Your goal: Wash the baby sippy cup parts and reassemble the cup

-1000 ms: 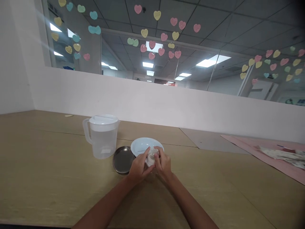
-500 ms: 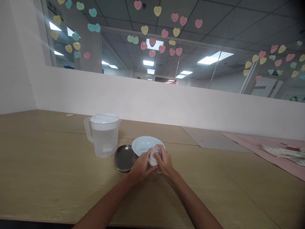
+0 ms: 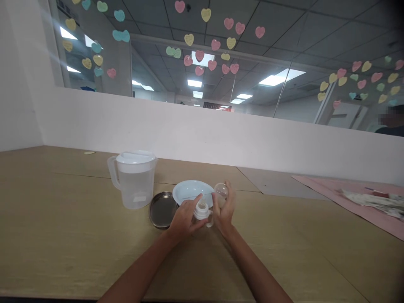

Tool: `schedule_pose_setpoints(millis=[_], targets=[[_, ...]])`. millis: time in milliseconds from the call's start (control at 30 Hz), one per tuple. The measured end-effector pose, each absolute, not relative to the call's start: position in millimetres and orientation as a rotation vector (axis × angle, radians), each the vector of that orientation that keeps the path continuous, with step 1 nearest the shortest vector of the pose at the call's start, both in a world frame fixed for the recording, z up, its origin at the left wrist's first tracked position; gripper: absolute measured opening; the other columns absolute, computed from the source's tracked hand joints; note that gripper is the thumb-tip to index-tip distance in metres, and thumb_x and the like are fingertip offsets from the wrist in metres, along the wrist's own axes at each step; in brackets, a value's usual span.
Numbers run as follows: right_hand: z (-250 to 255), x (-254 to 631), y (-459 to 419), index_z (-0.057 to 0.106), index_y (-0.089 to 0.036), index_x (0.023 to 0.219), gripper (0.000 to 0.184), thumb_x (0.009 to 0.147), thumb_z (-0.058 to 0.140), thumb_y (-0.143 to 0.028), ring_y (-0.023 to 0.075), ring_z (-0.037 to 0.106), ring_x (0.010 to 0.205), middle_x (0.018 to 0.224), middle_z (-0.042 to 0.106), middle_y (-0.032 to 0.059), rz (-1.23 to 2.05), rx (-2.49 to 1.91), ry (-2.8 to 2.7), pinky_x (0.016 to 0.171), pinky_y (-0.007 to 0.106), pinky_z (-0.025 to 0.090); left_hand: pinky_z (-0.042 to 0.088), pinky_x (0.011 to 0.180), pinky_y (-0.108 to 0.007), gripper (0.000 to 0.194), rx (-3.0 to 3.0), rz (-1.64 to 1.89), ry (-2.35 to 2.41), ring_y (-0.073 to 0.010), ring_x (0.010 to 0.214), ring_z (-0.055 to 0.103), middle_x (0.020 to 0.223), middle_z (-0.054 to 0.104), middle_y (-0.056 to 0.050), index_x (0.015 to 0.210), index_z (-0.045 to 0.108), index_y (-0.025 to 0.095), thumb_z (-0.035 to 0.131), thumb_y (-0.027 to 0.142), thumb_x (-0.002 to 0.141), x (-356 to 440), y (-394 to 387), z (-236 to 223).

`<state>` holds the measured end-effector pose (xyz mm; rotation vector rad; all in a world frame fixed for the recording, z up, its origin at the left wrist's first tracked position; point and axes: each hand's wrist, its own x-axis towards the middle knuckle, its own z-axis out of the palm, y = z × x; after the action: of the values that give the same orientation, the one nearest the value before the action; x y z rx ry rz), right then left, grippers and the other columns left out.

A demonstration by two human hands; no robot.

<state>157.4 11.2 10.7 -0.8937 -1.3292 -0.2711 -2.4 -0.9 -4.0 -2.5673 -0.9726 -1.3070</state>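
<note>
On the tan bench (image 3: 63, 235) a baby bottle (image 3: 201, 211) is gripped by the left hand (image 3: 183, 218) — its clear dome cap (image 3: 221, 191) is pinched in the right hand (image 3: 224, 208) fingers.

A long tan wooden table (image 3: 63, 235) fills the lower frame, meeting a low white wall (image 3: 202, 134) across the middle. Above it, a glass partition (image 3: 284, 63) dotted with pastel heart stickers (image 3: 199, 55) shows grey ceiling tiles and lit ceiling panels (image 3: 277, 79).
</note>
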Motion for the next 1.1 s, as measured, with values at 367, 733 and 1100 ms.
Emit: schedule_pose_setpoints(millis=[367,733,1100], targets=[[-2.0,168.9,39.3,0.059,-0.022,0.105,0.048,0.059,0.049,-0.011,0.0236,0.049,0.11,0.118,0.055,0.0063,0.418,-0.921,-1.657,0.081,0.035,0.047,0.042,0.088,-0.039,0.067,-2.443,-1.265,-0.895,-0.0256,0.099,0.056,0.112,0.059,-0.014,0.134,0.031,0.014,0.051,0.047,0.079,-7.3,4.4,-2.2],[-9.1,173.7,43.0,0.058,-0.023,0.109,0.051,0.063,0.039,-0.01,0.0196,0.05,0.107,0.116,0.057,0.0037,0.463,-0.877,-1.85,0.094,0.035,0.038,0.043,0.084,-0.039,0.065,-2.419,-1.283,-0.889,-0.0256,0.096,0.057,0.109,0.06,-0.013,0.132,0.032,0.013,0.05,0.047,0.079,-4.5,5.0,-2.6],[-0.4,174.5,32.7,0.063,-0.019,0.073,0.027,0.079,0.037,-0.019,0.0192,0.056,0.079,0.075,0.066,0.0046,0.035,-0.994,-1.892,0.089,0.038,0.034,0.044,0.084,-0.038,0.065,-2.412,-1.285,-0.926,-0.0248,0.095,0.057,0.109,0.06,-0.014,0.131,0.034,0.013,0.051,0.046,0.078,-5.2,1.9,-0.4]])
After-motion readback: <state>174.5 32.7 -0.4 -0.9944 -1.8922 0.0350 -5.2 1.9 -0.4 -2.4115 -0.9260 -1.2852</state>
